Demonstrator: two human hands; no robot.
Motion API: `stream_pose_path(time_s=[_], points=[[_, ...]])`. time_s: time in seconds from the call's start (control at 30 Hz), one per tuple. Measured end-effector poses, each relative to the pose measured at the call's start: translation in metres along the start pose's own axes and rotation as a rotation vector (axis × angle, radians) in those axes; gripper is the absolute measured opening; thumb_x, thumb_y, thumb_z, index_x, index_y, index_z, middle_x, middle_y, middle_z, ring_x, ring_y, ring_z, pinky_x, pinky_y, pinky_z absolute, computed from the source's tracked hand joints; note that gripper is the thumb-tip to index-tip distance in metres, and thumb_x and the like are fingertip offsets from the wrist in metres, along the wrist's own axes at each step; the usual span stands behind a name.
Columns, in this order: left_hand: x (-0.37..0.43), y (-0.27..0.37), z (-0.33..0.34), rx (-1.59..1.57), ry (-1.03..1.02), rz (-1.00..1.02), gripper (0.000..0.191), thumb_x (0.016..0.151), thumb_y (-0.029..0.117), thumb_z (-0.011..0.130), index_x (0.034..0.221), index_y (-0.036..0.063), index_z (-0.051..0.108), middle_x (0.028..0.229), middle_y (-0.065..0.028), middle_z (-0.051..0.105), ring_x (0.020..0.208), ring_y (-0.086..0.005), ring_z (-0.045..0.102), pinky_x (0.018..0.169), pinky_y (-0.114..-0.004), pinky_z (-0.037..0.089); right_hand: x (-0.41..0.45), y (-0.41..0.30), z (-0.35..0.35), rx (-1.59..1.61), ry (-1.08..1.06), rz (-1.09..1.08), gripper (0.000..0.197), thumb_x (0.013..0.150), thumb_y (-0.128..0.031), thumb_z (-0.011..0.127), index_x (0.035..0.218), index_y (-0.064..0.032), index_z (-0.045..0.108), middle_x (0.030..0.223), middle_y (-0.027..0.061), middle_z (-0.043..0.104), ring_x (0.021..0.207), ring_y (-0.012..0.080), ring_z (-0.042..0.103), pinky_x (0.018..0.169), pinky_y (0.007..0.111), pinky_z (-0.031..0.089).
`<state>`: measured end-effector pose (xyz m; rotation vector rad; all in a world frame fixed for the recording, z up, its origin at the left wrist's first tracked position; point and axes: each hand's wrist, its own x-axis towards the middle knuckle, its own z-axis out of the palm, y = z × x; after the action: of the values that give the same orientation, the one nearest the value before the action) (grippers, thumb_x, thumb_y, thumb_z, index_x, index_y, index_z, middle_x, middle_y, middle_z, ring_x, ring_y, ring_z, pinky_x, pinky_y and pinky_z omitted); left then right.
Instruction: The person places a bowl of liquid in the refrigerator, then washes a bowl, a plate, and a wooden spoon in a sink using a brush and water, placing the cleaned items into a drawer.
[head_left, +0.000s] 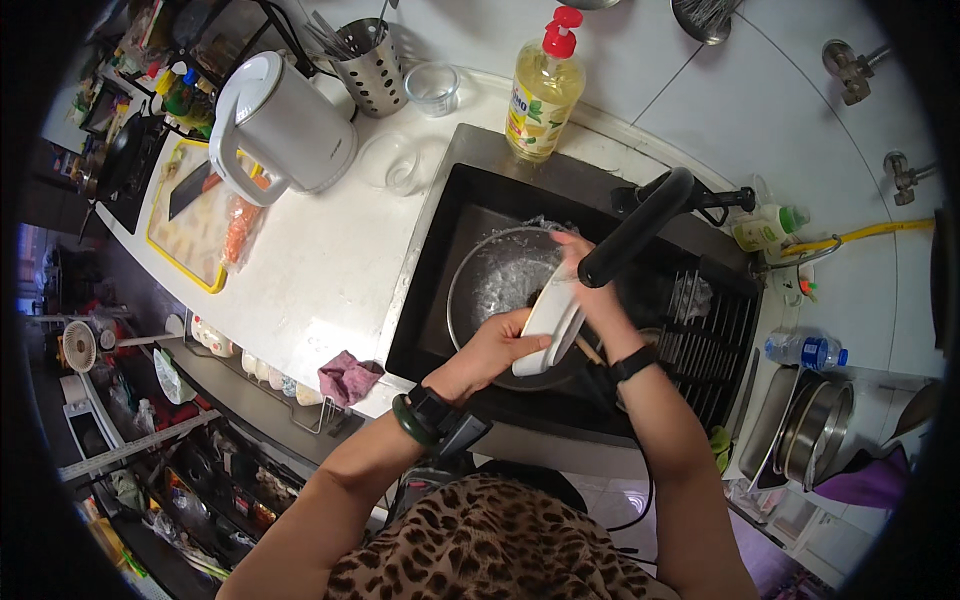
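My left hand (495, 349) grips the near end of a white dish (551, 319), with the thumb on its side. The dish is tilted on edge over the sink (442, 225). My right hand (596, 296) lies along the dish's right side, blurred, its fingers at the far rim; part of its hold is hidden. Below the dish, a round, clear-looking vessel (487, 262) in the sink contains rippling water. The spout of a black faucet (637, 225) hangs just above my right hand. Beneath my hands, a brown handle-like piece (590, 350) is partly covered.
A dish soap bottle (544, 105) stands behind the sink. To the left are a white electric kettle (289, 127), plastic containers (390, 163), a cutting board (176, 240) with a knife (191, 191), and a pink cloth (349, 377). A black rack (705, 337) spans the sink's right side.
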<state>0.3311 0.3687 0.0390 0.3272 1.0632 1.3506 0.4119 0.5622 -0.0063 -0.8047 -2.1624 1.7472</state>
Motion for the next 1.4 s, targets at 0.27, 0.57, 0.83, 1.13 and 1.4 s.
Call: stream_pose_path(time_s=[0.27, 0.57, 0.83, 1.13, 1.4], points=[[-0.024, 0.002, -0.03, -0.222, -0.058, 0.031, 0.038, 0.092, 0.005, 0.065, 0.129, 0.0023, 0.057, 0.116, -0.0039, 0.066, 0.106, -0.0105, 0.062, 0.092, -0.027, 0.049, -0.053, 0.017, -0.004, 1.144, 0.257, 0.543, 0.049, 0.101, -0.044, 0.048, 0.135, -0.009, 0.052, 0.133, 0.0091, 0.058, 0.12, 0.0221, 0.056, 0.1, 0.037, 0.047], [0.012, 0.049, -0.046, -0.115, -0.17, -0.084, 0.045, 0.087, 0.011, 0.073, 0.127, -0.0013, 0.057, 0.113, -0.0072, 0.068, 0.104, -0.0136, 0.064, 0.092, -0.029, 0.052, 0.03, -0.019, -0.04, 0.073, -0.05, 0.095, 0.03, 0.097, -0.029, 0.062, 0.092, -0.0004, 0.069, 0.084, 0.0041, 0.07, 0.079, 0.0128, 0.065, 0.072, 0.031, 0.052], [0.011, 0.031, -0.019, 0.067, -0.047, 0.083, 0.033, 0.086, 0.007, 0.074, 0.118, 0.0032, 0.066, 0.107, -0.0017, 0.069, 0.095, -0.0083, 0.063, 0.087, -0.024, 0.05, -0.007, -0.11, 0.016, -0.714, 0.017, -0.746, 0.026, 0.081, -0.023, 0.073, 0.069, -0.0052, 0.058, 0.079, 0.0088, 0.061, 0.076, 0.0318, 0.061, 0.066, 0.044, 0.046], [0.007, 0.03, -0.023, -0.068, -0.006, 0.018, 0.036, 0.087, 0.007, 0.072, 0.121, 0.0012, 0.063, 0.111, -0.0052, 0.069, 0.099, -0.0121, 0.065, 0.087, -0.027, 0.052, 0.0, -0.004, -0.03, 0.093, 0.105, -0.007, 0.034, 0.093, -0.03, 0.062, 0.119, -0.0077, 0.062, 0.116, 0.009, 0.064, 0.105, 0.0248, 0.06, 0.093, 0.034, 0.047], [0.026, -0.008, -0.065, -0.625, 0.057, 0.317, 0.047, 0.093, 0.013, 0.064, 0.135, 0.0016, 0.05, 0.131, -0.0117, 0.058, 0.121, -0.0229, 0.056, 0.106, -0.039, 0.044, -0.054, -0.015, -0.018, 1.156, 0.082, 0.354, 0.041, 0.103, -0.033, 0.049, 0.136, -0.0076, 0.051, 0.133, 0.0063, 0.058, 0.123, 0.0194, 0.054, 0.103, 0.038, 0.043]])
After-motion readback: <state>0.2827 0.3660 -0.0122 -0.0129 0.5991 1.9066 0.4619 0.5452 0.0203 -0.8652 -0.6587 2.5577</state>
